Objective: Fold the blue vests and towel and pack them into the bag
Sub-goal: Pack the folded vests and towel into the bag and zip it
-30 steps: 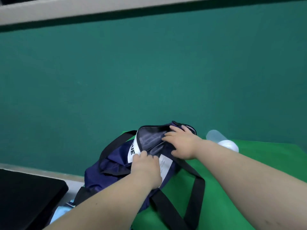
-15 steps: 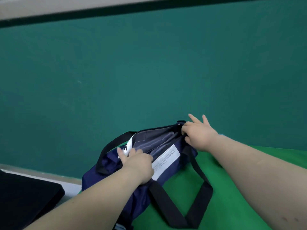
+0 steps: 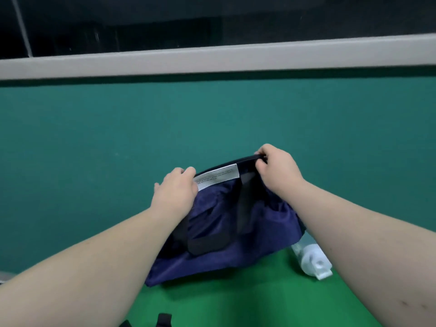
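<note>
Together, left hand [image 3: 175, 188] and right hand [image 3: 278, 168] pinch the bag [image 3: 264, 232] by its top rim.

Bag [image 3: 224, 234]: thin navy cloth, creased, faint sheen on the folds. Its strap [image 3: 244, 204] is matt black webbing, and its label [image 3: 217, 179] is smooth and white with fine grey print, fabric or paper, cannot tell which. Worktop [image 3: 236, 303]: bright green covering, matt and smooth. Bottle [image 3: 310, 258]: translucent plastic body with opaque white plastic cap, smooth, slightly glossy; wall [image 3: 94, 149] behind is teal, matt, even-toned.
</note>
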A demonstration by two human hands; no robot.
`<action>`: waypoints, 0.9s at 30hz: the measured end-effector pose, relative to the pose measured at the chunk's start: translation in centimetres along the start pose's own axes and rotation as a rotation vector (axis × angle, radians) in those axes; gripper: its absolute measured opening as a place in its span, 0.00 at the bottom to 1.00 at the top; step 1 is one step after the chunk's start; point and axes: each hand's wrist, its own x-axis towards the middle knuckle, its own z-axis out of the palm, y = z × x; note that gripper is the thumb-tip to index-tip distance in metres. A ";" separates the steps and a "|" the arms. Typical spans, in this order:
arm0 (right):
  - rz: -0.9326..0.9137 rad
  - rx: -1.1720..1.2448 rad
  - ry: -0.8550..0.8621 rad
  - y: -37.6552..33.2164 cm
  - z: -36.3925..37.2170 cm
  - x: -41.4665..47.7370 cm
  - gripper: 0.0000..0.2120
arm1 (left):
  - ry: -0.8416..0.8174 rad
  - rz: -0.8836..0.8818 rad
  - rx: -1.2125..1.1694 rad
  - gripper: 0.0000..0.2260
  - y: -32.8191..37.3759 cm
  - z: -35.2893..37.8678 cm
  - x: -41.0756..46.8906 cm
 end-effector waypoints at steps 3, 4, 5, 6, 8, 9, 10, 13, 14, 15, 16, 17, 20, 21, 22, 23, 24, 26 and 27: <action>0.013 0.065 0.063 -2.0 -2.7 0.0 0.10 | 0.063 0.013 -0.087 0.10 1.0 -1.6 -0.1; 0.009 0.074 0.070 -2.6 -3.8 0.0 0.10 | 0.075 0.023 -0.102 0.10 1.3 -2.2 -0.2; -0.001 0.077 0.074 -3.2 -5.0 -0.2 0.10 | 0.087 0.040 -0.110 0.10 1.6 -2.9 -0.4; -0.001 0.081 0.077 -3.7 -6.4 -0.4 0.10 | 0.098 0.057 -0.113 0.09 2.1 -3.7 -0.6; 0.014 0.084 0.084 -4.4 -9.4 -1.0 0.09 | 0.137 0.092 -0.101 0.08 3.4 -5.5 -1.0; 0.025 0.081 0.085 -4.7 -11.1 -1.5 0.08 | 0.161 0.107 -0.084 0.07 4.2 -6.6 -1.3; 0.033 0.071 0.084 -4.9 -13.0 -2.0 0.08 | 0.182 0.124 -0.085 0.06 5.2 -7.7 -1.8; 0.040 0.005 0.085 -5.1 -18.7 -4.3 0.05 | 0.180 0.187 -0.211 0.06 8.3 -11.3 -3.7; 0.045 -0.019 0.088 -5.0 -20.5 -5.3 0.04 | 0.171 0.204 -0.246 0.06 9.3 -12.4 -4.6; 0.061 -0.040 0.095 -4.8 -22.3 -6.6 0.03 | 0.159 0.227 -0.269 0.05 10.5 -13.4 -5.5; 0.081 -0.056 0.095 -4.5 -24.0 -7.9 0.03 | 0.150 0.246 -0.294 0.05 11.5 -14.3 -6.7; 0.104 -0.066 0.094 -4.1 -25.7 -9.2 0.03 | 0.137 0.260 -0.323 0.04 12.6 -15.1 -7.9; 0.183 -0.111 0.097 -3.0 -29.9 -13.5 0.06 | 0.056 0.287 -0.398 0.03 15.7 -17.0 -11.7; 0.207 -0.135 0.093 -2.6 -30.9 -14.9 0.08 | 0.030 0.300 -0.394 0.03 16.5 -17.4 -12.9; 0.229 -0.164 0.080 -2.2 -31.8 -16.4 0.09 | 0.006 0.314 -0.381 0.03 17.3 -17.7 -14.1; 0.247 -0.191 0.062 -1.8 -32.6 -17.9 0.10 | -0.017 0.326 -0.369 0.04 17.9 -17.9 -15.3; 0.264 -0.212 0.045 -1.5 -33.3 -19.3 0.11 | -0.043 0.335 -0.361 0.04 18.5 -18.0 -16.5; 0.282 -0.240 0.024 -1.2 -34.8 -21.7 0.12 | -0.085 0.351 -0.353 0.04 19.4 -18.3 -18.6; 0.286 -0.247 0.023 -1.2 -35.6 -22.8 0.13 | -0.098 0.357 -0.359 0.04 19.8 -18.4 -19.5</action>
